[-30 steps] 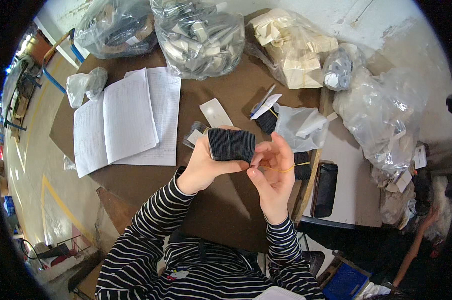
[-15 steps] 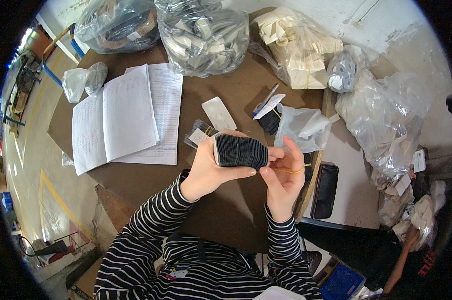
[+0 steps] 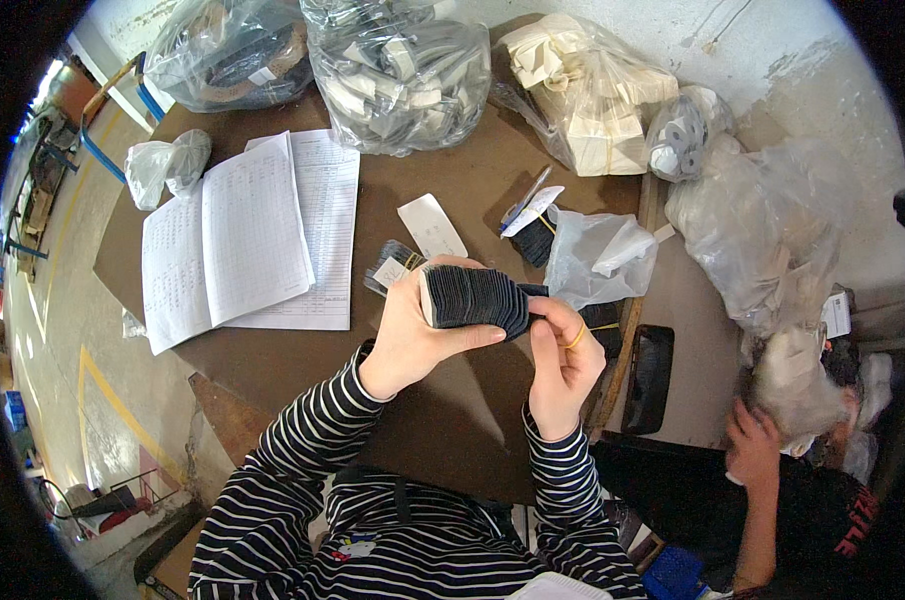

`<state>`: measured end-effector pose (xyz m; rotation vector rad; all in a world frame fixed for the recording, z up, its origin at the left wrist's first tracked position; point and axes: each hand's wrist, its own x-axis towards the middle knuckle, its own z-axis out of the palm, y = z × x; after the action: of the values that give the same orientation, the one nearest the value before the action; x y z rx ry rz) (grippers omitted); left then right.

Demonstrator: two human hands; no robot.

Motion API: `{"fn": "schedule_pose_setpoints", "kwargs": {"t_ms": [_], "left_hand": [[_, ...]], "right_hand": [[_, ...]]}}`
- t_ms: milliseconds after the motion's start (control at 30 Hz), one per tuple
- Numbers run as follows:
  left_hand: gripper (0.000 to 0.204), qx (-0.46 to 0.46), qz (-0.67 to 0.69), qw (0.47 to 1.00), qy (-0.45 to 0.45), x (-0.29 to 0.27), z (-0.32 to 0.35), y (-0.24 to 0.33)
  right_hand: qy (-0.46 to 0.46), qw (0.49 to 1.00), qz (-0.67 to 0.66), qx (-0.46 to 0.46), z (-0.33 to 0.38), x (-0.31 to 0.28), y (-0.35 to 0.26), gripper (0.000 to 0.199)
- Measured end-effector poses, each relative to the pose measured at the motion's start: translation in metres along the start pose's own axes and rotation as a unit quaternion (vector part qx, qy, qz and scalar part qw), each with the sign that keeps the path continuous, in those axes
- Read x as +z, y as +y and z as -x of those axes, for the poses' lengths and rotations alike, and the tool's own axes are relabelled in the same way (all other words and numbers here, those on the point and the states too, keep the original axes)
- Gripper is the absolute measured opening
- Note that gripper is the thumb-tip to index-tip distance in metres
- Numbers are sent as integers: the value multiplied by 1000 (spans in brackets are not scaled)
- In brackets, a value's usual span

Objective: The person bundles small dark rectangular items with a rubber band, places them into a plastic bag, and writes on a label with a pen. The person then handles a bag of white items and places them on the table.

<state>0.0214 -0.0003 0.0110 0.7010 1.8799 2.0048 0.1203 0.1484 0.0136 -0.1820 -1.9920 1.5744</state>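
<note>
Brown rectangular wooden table (image 3: 303, 355), whitish scuffed plaster wall (image 3: 773, 60) behind it, grey concrete floor (image 3: 63, 300) with yellow painted lines (image 3: 108, 395), daylight

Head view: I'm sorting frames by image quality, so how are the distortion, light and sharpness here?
Head view: heavy fisheye, with a black rim and the brown table edges bowed; light is soft and even, with glare on the clear plastic bags; the left hand, right hand and black stack are sharp at centre, while the other person's hand near the edge is softer.
</note>
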Motion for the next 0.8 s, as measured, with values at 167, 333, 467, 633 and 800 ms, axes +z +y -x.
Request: {"fn": "schedule_pose_setpoints", "kwargs": {"t_ms": [167,333,467,633,800], "left_hand": [[55,-8,20,1000,3,4,0,1],[52,7,-12,1000,-4,3,-1,-1],[49,-14,1,1000,-15,1,0,2],[46,-32,-28,999,-7,-1,1,5],[49,-41,-70,997,13,5,4,-1]], "right_hand": [[6,999,-40,1,0,1,-2,23],[21,998,36,-36,-4,-1,2,23],[21,998,-27,-50,-6,3,-3,20],[30,998,40,-41,-4,4,2,19],[50,994,77,-51,-2,4,11,15]]}}
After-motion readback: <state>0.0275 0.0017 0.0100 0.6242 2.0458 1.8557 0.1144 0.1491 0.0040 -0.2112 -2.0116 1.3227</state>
